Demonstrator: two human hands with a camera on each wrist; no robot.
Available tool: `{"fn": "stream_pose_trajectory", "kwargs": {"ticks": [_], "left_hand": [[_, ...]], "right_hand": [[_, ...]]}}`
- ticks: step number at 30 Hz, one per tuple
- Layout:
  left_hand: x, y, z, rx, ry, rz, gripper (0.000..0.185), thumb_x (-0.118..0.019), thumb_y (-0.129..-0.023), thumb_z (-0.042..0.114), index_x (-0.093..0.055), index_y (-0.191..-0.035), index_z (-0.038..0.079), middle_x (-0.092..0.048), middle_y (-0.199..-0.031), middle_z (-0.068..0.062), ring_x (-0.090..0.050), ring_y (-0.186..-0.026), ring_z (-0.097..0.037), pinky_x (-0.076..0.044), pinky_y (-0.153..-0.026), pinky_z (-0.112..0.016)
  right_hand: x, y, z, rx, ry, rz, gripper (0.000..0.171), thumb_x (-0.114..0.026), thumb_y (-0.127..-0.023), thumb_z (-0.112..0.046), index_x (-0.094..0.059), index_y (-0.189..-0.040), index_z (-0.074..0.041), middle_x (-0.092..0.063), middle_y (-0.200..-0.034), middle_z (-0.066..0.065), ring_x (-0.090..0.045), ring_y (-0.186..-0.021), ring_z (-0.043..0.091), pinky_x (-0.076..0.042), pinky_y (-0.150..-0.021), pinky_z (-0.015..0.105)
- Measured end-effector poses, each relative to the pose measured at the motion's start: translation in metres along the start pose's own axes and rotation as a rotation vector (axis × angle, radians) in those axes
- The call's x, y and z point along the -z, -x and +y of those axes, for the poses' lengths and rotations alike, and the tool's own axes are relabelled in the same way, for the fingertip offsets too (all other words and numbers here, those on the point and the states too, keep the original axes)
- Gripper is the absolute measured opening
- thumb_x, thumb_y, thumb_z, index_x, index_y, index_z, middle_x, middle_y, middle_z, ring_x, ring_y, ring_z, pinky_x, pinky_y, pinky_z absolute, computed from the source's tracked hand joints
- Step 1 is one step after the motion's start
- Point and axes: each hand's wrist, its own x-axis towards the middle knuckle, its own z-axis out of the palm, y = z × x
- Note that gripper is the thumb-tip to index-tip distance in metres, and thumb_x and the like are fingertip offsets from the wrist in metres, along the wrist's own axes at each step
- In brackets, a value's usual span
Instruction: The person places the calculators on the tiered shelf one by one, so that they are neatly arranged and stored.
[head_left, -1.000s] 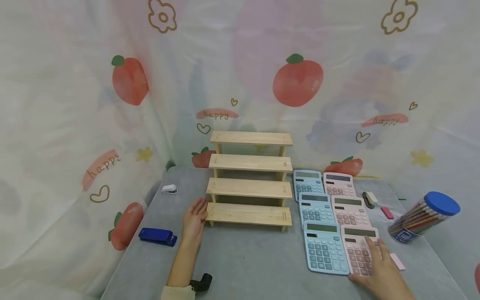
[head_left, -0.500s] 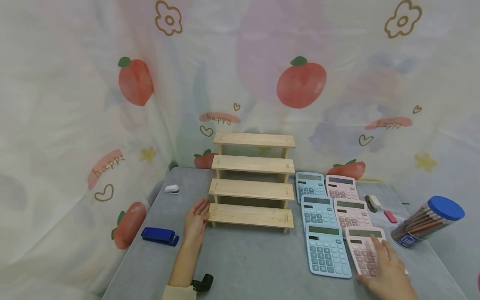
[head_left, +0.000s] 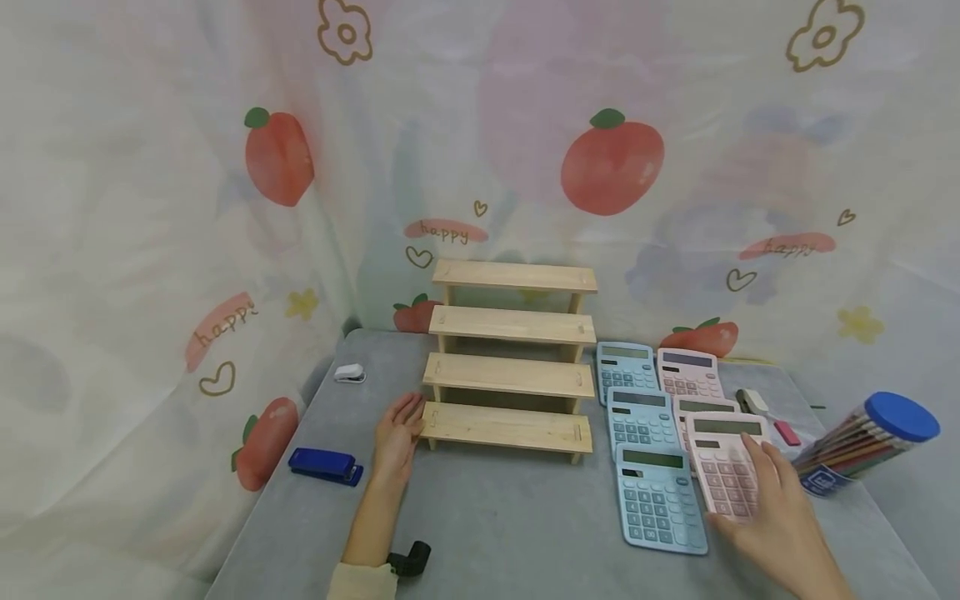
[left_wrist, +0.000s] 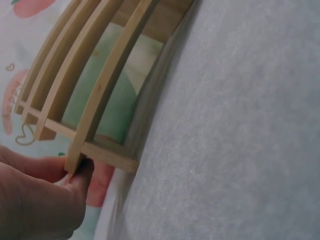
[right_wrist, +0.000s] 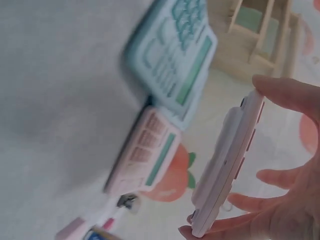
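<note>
My right hand [head_left: 780,521] grips a pink calculator [head_left: 726,471] by its edges. In the right wrist view that calculator [right_wrist: 229,162] is seen edge-on, off the table, between thumb and fingers. My left hand [head_left: 397,442] is at the left end of the lowest step of a wooden tiered display rack [head_left: 510,375]. The left wrist view shows thumb and finger pinching that step's end [left_wrist: 75,160]. A blue calculator [head_left: 660,504] lies just left of the held one. Behind are more blue calculators [head_left: 641,421] and pink ones [head_left: 688,377], one partly covered by the held calculator.
On the left lie a blue stapler [head_left: 324,466] and a small white stapler [head_left: 349,373]. To the right stand a blue-lidded tub of pencils [head_left: 862,446], a pink eraser-like block [head_left: 787,432] and a small white-and-dark item [head_left: 752,402]. A printed curtain [head_left: 525,108] closes off the back and sides.
The pink calculator has risen off the table in my right hand and shifted away from me, now overlapping the pink one behind. My left hand stays on the rack.
</note>
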Motion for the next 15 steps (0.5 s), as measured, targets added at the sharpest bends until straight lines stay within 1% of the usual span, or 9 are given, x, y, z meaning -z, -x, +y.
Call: {"fn": "stream_pose_trajectory", "kwargs": {"ticks": [3, 7, 10, 13, 15], "left_hand": [[-0.001, -0.001, 0.0, 0.0, -0.001, 0.004, 0.064, -0.047, -0.095, -0.021, -0.035, -0.156, -0.006, -0.043, -0.158, -0.026, -0.044, -0.147, -0.035, -0.05, -0.107, -0.033], [-0.002, -0.001, 0.0, 0.003, 0.004, 0.011, 0.064, -0.046, -0.094, -0.022, -0.036, -0.155, -0.007, -0.043, -0.158, -0.027, -0.044, -0.147, -0.036, -0.049, -0.109, -0.036], [-0.002, -0.001, -0.001, 0.001, 0.006, 0.015, 0.064, -0.045, -0.094, -0.022, -0.035, -0.155, -0.007, -0.043, -0.158, -0.027, -0.044, -0.147, -0.037, -0.049, -0.11, -0.037], [-0.002, -0.001, 0.0, 0.001, 0.011, 0.016, 0.064, -0.045, -0.094, -0.023, -0.034, -0.156, -0.008, -0.043, -0.158, -0.027, -0.044, -0.147, -0.037, -0.046, -0.113, -0.041], [-0.003, -0.001, 0.0, 0.002, 0.009, 0.022, 0.064, -0.045, -0.094, -0.022, -0.034, -0.156, -0.007, -0.043, -0.158, -0.026, -0.044, -0.147, -0.036, -0.044, -0.115, -0.044]], "right_hand": [[0.007, -0.006, -0.015, 0.022, -0.019, 0.024, 0.139, -0.1, -0.06, -0.025, -0.011, -0.165, -0.001, -0.016, -0.157, 0.042, -0.027, -0.131, 0.066, -0.03, -0.096, 0.087], [0.014, -0.014, -0.033, 0.094, -0.055, 0.082, 0.137, -0.101, -0.058, -0.024, -0.017, -0.164, -0.002, -0.022, -0.157, 0.04, -0.032, -0.13, 0.066, -0.033, -0.092, 0.086], [0.02, -0.023, -0.047, 0.146, -0.084, 0.106, 0.136, -0.101, -0.057, -0.023, -0.019, -0.164, -0.003, -0.024, -0.157, 0.038, -0.035, -0.129, 0.065, -0.035, -0.089, 0.086], [0.027, -0.033, -0.066, 0.169, -0.113, 0.093, 0.134, -0.1, -0.061, -0.024, -0.018, -0.165, -0.005, -0.022, -0.159, 0.037, -0.036, -0.129, 0.065, -0.037, -0.087, 0.085], [0.03, -0.04, -0.081, 0.166, -0.125, 0.074, 0.133, -0.099, -0.063, -0.024, -0.017, -0.166, -0.006, -0.02, -0.161, 0.036, -0.036, -0.129, 0.065, -0.038, -0.087, 0.086]]}}
